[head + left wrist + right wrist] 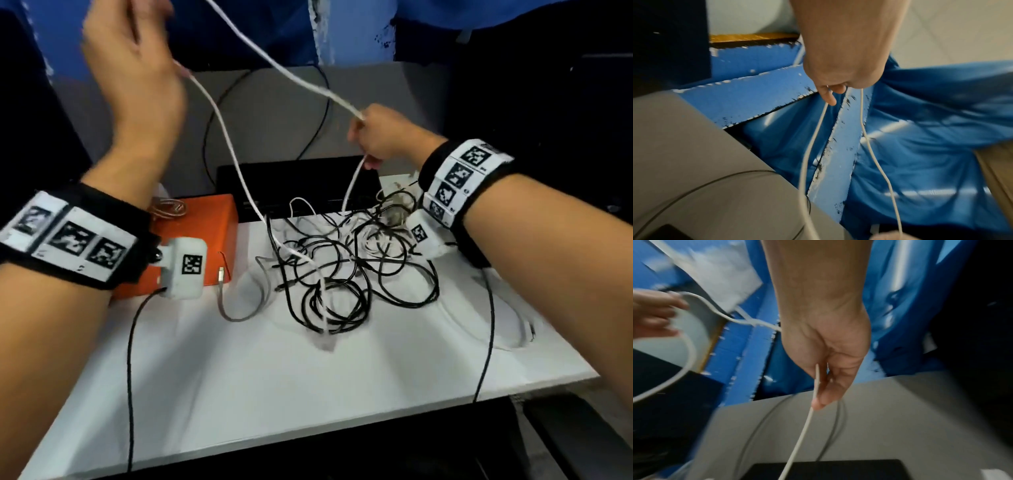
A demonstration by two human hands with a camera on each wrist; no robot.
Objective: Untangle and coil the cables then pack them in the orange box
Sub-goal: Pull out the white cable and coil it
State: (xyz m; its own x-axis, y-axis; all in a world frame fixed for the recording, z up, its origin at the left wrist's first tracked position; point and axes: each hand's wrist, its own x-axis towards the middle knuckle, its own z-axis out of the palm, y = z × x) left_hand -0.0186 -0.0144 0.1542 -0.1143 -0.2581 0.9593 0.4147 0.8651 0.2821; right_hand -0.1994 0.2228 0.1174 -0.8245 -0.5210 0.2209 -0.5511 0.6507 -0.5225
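White cable [274, 65] stretched slanting between both hands above the surface [239, 377]. Left hand [130, 68] raised high, pinching it; right hand [383, 137] lower, gripping it. Both ends hanging down into black cable tangle [342, 274] beside orange box [205, 219].

The head view looks forward and down across the worktop [308, 377] at both raised forearms. Each wrist view looks close along its own hand toward the blue backdrop [931, 162]. All three share the white cable [274, 65].
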